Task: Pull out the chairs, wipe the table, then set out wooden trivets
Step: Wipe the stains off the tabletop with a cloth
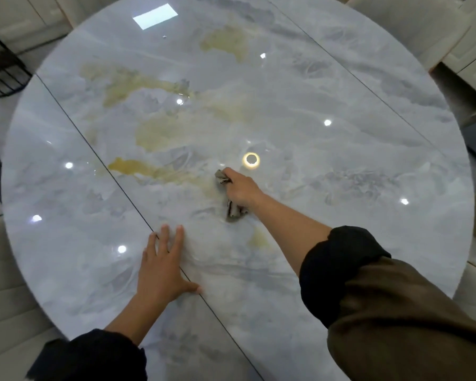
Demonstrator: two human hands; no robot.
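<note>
Head view shows the right hand (242,189) gripping a bunched cloth (232,207) mid-counter (368,160) while the left hand (162,268) lies flat, fingers spread; overlapping strokes toward the far rim would wipe best.

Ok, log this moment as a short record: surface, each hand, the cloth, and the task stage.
surface: round glossy marble-pattern table, two straight seams across it
left hand: flat on the table over the left seam, fingers spread, holding nothing
right hand: grips the cloth, pressing it to the tabletop near the middle
cloth: bunched, ends showing on either side of the fist
stage: wiping step; trivets not in view
</note>
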